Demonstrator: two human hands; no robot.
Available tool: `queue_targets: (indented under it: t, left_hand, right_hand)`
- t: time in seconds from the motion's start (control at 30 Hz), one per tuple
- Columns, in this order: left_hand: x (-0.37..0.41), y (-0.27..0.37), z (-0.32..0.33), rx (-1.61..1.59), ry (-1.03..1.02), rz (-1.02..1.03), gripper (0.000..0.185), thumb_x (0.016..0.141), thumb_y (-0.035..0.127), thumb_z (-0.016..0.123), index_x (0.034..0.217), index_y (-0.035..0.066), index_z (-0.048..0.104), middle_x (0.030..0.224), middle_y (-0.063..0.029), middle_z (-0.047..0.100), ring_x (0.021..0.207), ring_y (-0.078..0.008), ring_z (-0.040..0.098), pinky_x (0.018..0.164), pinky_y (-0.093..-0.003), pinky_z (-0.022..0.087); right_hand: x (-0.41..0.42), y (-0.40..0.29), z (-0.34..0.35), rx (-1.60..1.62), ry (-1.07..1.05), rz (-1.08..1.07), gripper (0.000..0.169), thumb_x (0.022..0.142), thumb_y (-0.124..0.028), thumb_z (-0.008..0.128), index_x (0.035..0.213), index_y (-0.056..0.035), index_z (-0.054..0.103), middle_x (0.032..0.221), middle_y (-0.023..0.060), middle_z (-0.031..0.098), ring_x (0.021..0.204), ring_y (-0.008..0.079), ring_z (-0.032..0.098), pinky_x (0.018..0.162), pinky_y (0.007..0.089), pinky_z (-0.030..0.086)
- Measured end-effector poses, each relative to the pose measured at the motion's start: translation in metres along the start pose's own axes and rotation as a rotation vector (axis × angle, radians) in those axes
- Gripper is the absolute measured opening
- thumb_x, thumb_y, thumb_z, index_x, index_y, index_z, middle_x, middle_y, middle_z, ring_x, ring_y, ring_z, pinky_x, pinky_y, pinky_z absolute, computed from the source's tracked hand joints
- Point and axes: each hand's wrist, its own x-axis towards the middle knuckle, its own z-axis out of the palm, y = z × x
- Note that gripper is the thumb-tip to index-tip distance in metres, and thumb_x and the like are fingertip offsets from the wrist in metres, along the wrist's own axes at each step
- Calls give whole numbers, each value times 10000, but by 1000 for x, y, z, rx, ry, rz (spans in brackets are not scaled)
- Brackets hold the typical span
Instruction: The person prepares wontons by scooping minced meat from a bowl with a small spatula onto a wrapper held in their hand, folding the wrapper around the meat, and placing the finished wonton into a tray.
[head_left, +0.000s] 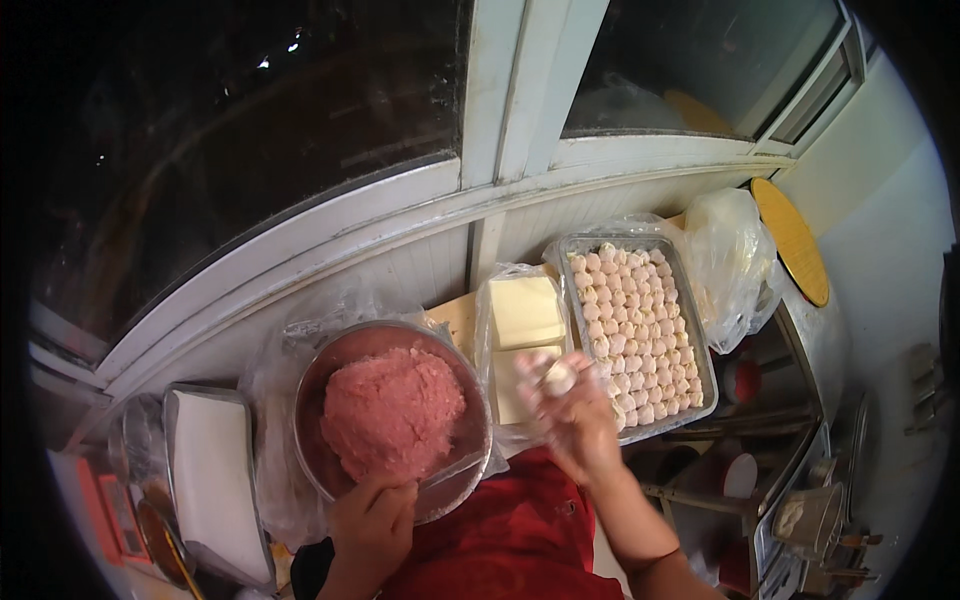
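Observation:
My left hand is at the near rim of a round steel bowl. Its fingers close on a thin flat blade-like utensil, which reaches over the bowl. Inside the bowl sits a large mound of pink minced meat. My right hand, blurred, holds a small pale wonton at its fingers. That hand hovers above a stack of square dough wrappers in a clear plastic bag. Just right of it, a grey tray holds several rows of filled wontons.
Clear plastic bags lie beyond the tray, by a yellow round board. At left lies a tray with a white lining. Windows rise behind the worktop. Lower right, a clear container stands among utensils.

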Motion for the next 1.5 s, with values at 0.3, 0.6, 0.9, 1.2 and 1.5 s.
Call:
queue_targets:
  t: [0.3,0.6,0.9,1.2,1.5]
  left_hand:
    - [-7,8,-3,-47,-73,-37,157,743,-40,687,865,54,659,842,-115,659,681,-313,657,556,-375,519]
    - [-21,-4,-25,82,-49,-158,115,785,-10,667,880,53,653,825,-117,633,675,-325,635,569,-376,500]
    - [1,-8,-31,339,-227,-94,159,756,37,607,905,77,644,801,-49,579,601,-237,614,506,-347,475]
    - [11,1,-25,337,-505,-49,66,757,76,606,823,79,599,804,-63,595,573,-247,638,484,-366,486]
    - [7,-5,-25,241,-467,-119,73,790,64,594,857,73,622,798,-63,604,592,-276,650,504,-392,503]
  right_hand:
    - [165,-75,-96,-1520,73,-814,209,871,-114,686,1018,11,605,995,161,648,938,305,615,822,408,481]
    - [208,-77,-118,-1865,-1,-1003,132,827,-80,687,932,-11,646,958,165,657,954,379,601,847,452,483]
    - [57,-38,-27,-1487,-450,-434,86,840,-14,689,910,-29,642,934,135,672,862,282,664,768,349,528]
    - [22,-13,-16,-1726,-517,-385,156,788,-58,749,885,-14,635,865,137,585,763,359,611,664,428,508]
    - [28,-19,-21,-1490,-430,-109,33,863,-27,672,874,4,668,891,134,617,778,312,618,690,375,497]
